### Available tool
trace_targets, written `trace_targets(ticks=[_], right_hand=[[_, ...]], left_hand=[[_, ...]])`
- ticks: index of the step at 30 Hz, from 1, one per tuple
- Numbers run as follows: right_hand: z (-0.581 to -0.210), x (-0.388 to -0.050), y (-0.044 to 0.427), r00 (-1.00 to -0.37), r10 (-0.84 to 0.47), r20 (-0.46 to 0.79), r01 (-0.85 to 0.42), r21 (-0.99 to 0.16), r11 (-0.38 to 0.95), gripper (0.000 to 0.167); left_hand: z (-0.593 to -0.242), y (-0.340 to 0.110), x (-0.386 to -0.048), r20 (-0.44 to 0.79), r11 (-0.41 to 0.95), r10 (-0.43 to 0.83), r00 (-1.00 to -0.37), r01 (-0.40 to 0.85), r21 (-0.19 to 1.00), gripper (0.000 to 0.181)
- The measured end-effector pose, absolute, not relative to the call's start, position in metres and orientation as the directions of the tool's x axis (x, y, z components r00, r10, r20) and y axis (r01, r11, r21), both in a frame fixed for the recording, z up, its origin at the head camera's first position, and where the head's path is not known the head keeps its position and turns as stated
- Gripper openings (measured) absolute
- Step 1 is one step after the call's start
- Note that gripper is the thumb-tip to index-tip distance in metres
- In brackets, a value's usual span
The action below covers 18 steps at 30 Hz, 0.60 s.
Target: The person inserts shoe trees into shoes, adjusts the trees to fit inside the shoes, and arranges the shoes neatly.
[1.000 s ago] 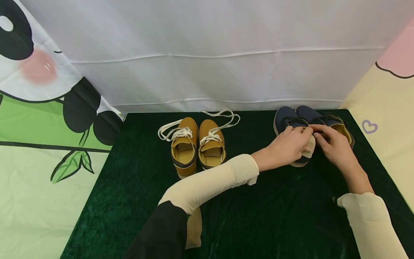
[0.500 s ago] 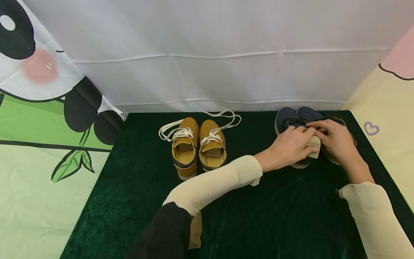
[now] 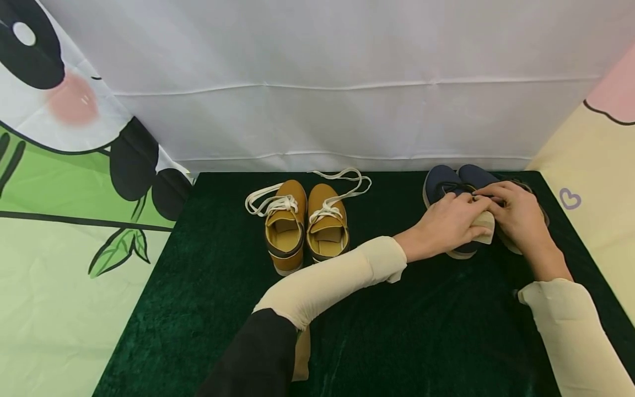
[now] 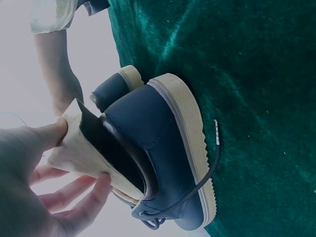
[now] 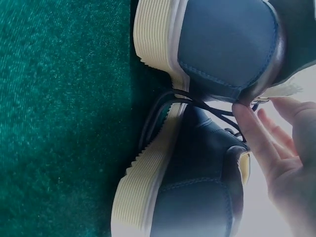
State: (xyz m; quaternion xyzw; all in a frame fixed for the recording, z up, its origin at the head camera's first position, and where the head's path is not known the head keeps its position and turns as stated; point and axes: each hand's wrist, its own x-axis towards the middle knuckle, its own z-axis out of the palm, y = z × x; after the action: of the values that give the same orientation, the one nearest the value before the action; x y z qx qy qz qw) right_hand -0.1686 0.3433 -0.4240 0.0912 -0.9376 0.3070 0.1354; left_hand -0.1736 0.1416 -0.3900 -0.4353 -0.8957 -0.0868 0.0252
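Note:
A pair of navy lace-up shoes with ribbed cream soles stands at the back right. My left hand (image 3: pixel 448 223) holds a beige insole (image 4: pixel 81 150), dark underneath, between thumb and fingers. The insole slants into the opening of the nearer navy shoe (image 4: pixel 143 118); the part inside is hidden. My right hand (image 3: pixel 518 212) pinches that same shoe's opening edge near the laces (image 5: pixel 197 104), index finger outside and thumb at the inner side. Beside it stands the other navy shoe (image 3: pixel 473 174), partly covered by my right hand in the head view.
Two tan shoes (image 3: pixel 292 190) with loose white laces (image 3: pixel 344 177) stand left of the navy pair. A flat beige piece (image 3: pixel 301 355) lies under my left forearm. Dark green cloth (image 3: pixel 397 331) covers the table, with a white curtain (image 3: pixel 322 121) behind it.
My right hand has shifted slightly up and over the second navy shoe. The insole end in my left hand has moved a little to the right.

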Motion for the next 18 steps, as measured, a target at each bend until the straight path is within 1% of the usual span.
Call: trace_targets(ticks=[6,12,15,18], right_hand=[[-0.429,-0.170,0.344,-0.933,-0.082,0.349,-0.273,-0.545,0.793,0.017],[-0.430,-0.169,0.343,-0.928,-0.075,0.366,-0.276,-0.536,0.798,0.016],[-0.430,-0.169,0.343,-0.931,-0.067,0.358,-0.264,-0.540,0.799,0.016],[-0.430,-0.169,0.344,-0.935,-0.054,0.352,-0.251,-0.545,0.800,0.017]], left_hand=[[-0.392,0.143,-0.177,0.107,0.602,0.785,-0.610,0.792,0.104,0.051],[-0.396,0.145,-0.182,0.127,0.598,0.787,-0.604,0.797,0.086,0.051],[-0.399,0.146,-0.185,0.136,0.603,0.781,-0.610,0.792,0.092,0.051],[-0.401,0.147,-0.189,0.130,0.617,0.766,-0.629,0.777,0.122,0.053]])
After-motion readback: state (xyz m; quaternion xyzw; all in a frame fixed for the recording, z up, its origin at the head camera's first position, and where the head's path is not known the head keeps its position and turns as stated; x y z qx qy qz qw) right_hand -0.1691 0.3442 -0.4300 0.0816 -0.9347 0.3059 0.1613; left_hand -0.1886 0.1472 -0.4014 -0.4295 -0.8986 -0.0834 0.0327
